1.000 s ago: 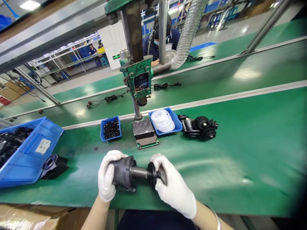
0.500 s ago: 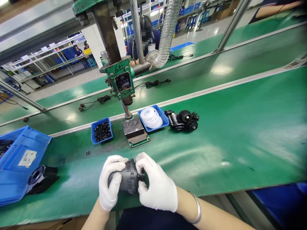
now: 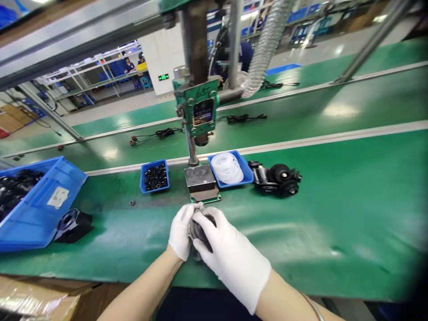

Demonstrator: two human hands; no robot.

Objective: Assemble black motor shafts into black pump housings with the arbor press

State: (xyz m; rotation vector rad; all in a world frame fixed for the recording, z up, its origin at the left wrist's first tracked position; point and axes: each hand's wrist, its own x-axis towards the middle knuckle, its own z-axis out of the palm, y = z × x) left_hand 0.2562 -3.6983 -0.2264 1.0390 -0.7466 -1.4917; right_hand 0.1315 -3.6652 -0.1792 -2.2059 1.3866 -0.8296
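Both my hands wear white gloves and are together near the front of the bench, around a dark grey cylindrical housing [image 3: 199, 235]. My left hand [image 3: 182, 232] is wrapped round its far left side. My right hand [image 3: 230, 252] curls its fingers over the ribbed end facing me, and the small black piece at that end is hidden now. Just beyond the hands stands a green hand press [image 3: 203, 109] with a metal block [image 3: 200, 177] on its base. Beside the block are a small blue tray of black ring-shaped parts [image 3: 155, 177] and a blue tray [image 3: 248, 173] of white rings [image 3: 228, 168].
Black wheel-like parts [image 3: 279, 176] lie right of the trays. A large blue bin [image 3: 36, 225] of black parts stands at left, with a black housing [image 3: 73, 226] beside it. One small dark ring [image 3: 132, 203] lies loose. A person [image 3: 227, 62] sits across the bench.
The housing has turned from lying sideways to having its ribbed end towards me, and my hands have closed in around it. My view has shifted left, so the bench appears further right.
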